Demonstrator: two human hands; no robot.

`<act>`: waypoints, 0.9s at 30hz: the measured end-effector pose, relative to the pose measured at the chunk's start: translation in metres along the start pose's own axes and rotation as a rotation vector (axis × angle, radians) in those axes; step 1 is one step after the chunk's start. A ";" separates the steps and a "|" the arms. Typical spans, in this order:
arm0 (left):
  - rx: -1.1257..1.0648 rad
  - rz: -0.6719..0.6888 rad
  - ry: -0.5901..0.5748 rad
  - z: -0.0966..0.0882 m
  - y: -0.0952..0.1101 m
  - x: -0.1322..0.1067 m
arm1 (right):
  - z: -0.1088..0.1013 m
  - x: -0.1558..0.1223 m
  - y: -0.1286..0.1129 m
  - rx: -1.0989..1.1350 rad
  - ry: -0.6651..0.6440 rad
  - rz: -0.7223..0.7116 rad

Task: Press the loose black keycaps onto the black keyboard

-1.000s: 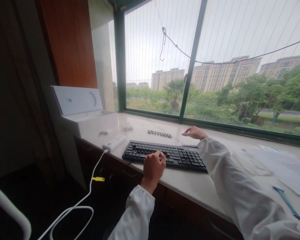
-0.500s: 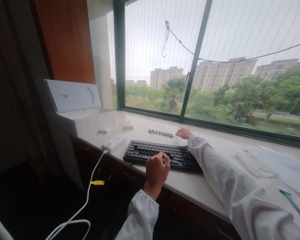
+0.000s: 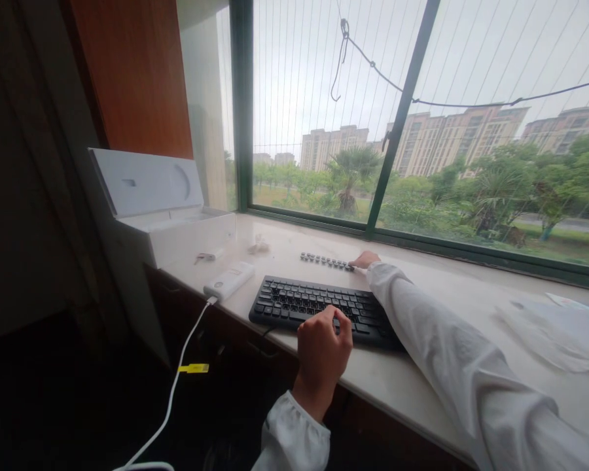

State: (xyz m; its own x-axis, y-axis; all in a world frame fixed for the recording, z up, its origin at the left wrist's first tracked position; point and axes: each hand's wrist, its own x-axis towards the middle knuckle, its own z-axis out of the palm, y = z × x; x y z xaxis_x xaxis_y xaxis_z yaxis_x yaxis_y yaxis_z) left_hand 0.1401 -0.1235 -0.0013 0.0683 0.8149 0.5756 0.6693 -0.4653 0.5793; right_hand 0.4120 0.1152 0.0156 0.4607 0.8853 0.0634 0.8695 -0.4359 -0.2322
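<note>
A black keyboard lies on the white countertop, with gaps where several keycaps are off its middle rows. Over its front edge hovers my left hand, thumb and forefinger curled together in a pinch; whatever sits between them is hidden. Behind the keyboard, small dark keycaps stand in two short rows. My right hand reaches across the keyboard's right end to those rows, its fingertips closed at the rightmost keycap. The right forearm's white sleeve covers the right part of the keyboard.
An open white box stands at the left. Near it are a white power bank with a white cable, a small white object and a crumpled clear scrap. Clear plastic bags lie at the right, below the window.
My right hand has shifted left to the end of the keycap rows, closing the gap. My left hand stays pinched over the keyboard's front, slightly farther right. The view has turned a little.
</note>
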 end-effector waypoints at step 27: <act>0.032 -0.082 -0.081 -0.004 0.003 0.005 | -0.080 -0.165 -0.006 0.509 -0.487 -0.708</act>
State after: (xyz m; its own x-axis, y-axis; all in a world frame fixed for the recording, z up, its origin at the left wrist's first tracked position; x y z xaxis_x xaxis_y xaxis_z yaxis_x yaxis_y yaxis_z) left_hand 0.1399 -0.1226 0.0052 0.0713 0.8754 0.4781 0.6980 -0.3862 0.6031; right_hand 0.3452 -0.0413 0.0840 -0.3567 0.9337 -0.0302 0.6834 0.2388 -0.6899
